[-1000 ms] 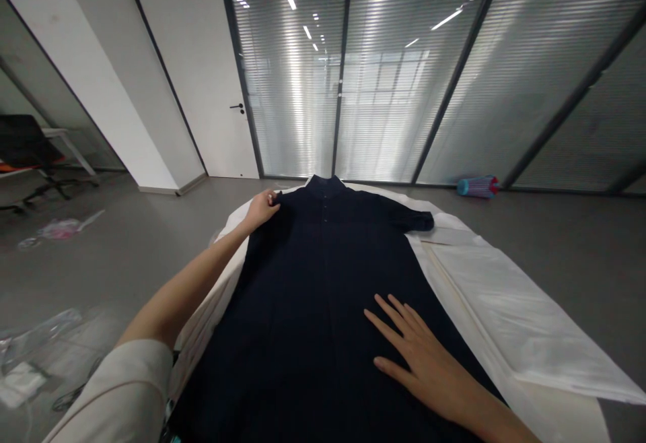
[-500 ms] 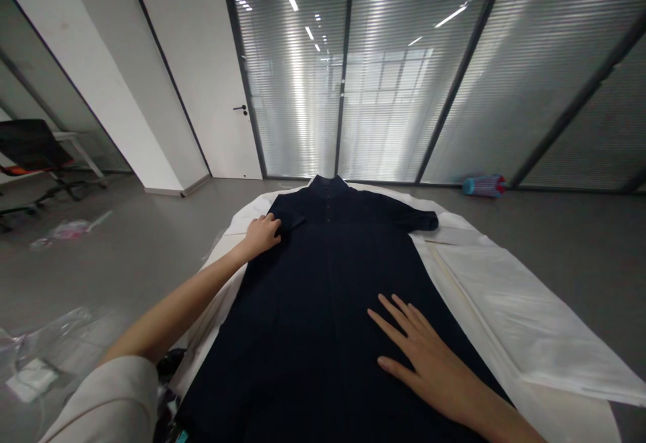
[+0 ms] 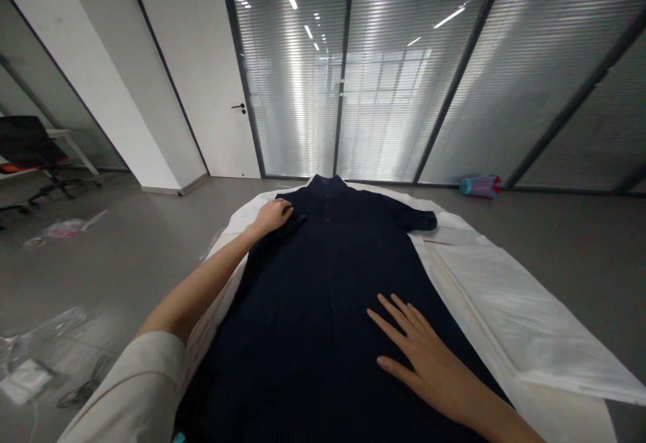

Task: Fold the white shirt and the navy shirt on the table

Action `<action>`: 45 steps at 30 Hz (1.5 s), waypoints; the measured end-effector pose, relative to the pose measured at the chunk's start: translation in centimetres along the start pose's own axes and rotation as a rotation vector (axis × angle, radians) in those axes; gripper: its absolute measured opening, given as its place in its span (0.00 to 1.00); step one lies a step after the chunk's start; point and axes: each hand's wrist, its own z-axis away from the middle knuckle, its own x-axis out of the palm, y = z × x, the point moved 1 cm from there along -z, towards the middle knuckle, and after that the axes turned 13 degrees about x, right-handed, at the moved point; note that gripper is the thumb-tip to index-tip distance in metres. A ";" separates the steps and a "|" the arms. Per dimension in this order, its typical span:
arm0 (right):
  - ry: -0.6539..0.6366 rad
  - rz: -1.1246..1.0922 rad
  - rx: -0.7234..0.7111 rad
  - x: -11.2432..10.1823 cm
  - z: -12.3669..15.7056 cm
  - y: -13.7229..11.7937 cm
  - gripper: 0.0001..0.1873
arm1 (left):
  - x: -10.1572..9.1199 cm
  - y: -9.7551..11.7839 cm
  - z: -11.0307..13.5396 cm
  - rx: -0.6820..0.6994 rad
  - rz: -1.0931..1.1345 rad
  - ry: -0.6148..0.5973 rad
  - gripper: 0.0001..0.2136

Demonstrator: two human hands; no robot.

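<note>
A dark navy short-sleeved shirt [image 3: 323, 281], with a collar and a short row of buttons, lies spread out with its collar at the far end. My left hand [image 3: 274, 216] is at its left shoulder, fingers curled and closed on the left sleeve [image 3: 297, 222]. The grip is partly hidden from above. My right hand [image 3: 416, 352] rests flat on the lower right of the shirt, fingers spread and holding nothing. The right sleeve [image 3: 421, 219] points outward. Beneath the shirt is a white cloth-covered board [image 3: 505, 355].
Folded white cloth [image 3: 525, 315] lies along the board's right side. On the floor to the left are clear plastic wrapping [image 3: 45, 328], a white box-like thing [image 3: 25, 381] and a dark cable [image 3: 83, 389]. A blue-and-red basket [image 3: 480, 186] lies by the glass wall. An office chair [image 3: 30, 147] stands far left.
My left hand has moved a little farther away and to the right along the shirt's left shoulder. My right hand has stayed in place. The view has shifted slightly.
</note>
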 end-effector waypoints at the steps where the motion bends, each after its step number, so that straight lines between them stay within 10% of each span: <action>1: 0.006 -0.007 -0.003 0.0 0.0 0.0 0.36 | 0.6 -0.4 -0.5 0.020 0.013 -0.024 0.21; 9: -0.026 -0.035 0.002 -0.5 0.5 -0.3 0.36 | 5.6 -1.1 -0.6 -0.068 0.035 -0.234 0.30; 15: 0.123 -0.112 0.035 -6.8 -3.0 0.3 0.27 | 6.0 -1.6 -0.5 -0.068 0.011 -0.251 0.32; 21: 0.416 -0.052 0.677 -15.3 -13.6 7.4 0.17 | 6.2 -1.8 -0.7 -0.079 0.005 -0.268 0.33; 29: 0.419 -0.026 0.917 -15.2 -18.6 12.6 0.22 | 6.5 -1.9 -0.7 -0.070 0.003 -0.223 0.32; 33: 0.487 -0.010 0.836 -15.0 -20.2 12.2 0.17 | 6.6 -2.0 -0.8 -0.079 0.007 -0.219 0.32; 45: 0.400 0.214 0.009 -8.4 -21.2 4.8 0.08 | 6.5 -1.8 -0.7 -0.077 0.015 -0.200 0.32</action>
